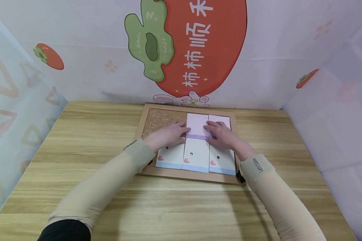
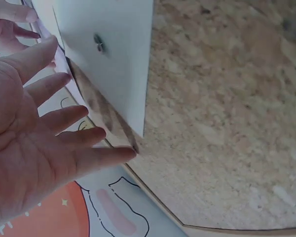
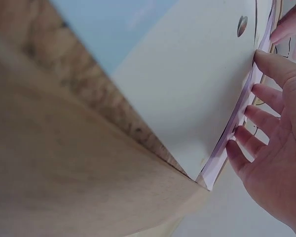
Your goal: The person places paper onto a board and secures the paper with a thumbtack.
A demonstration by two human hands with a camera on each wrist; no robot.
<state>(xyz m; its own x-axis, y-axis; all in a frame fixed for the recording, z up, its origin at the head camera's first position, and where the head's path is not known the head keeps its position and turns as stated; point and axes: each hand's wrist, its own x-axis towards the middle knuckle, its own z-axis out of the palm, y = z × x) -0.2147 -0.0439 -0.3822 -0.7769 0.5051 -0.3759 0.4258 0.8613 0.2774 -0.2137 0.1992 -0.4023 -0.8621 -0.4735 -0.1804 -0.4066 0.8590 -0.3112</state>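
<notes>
A wood-framed cork board lies on the table, bearing paper cards in two rows. Along the near row are a left white card, a middle white card and a right white card, each with a blue strip and a pin. Behind them are a middle purple card and a right purple card. My left hand has its fingers spread, fingertips at the middle purple card's left edge. The straight fingers of my right hand rest over the seam between the purple cards.
Bare cork fills the board's far left corner. The wooden table stretches toward me and to both sides. A printed backdrop rises right behind the board, with a side sheet on the left.
</notes>
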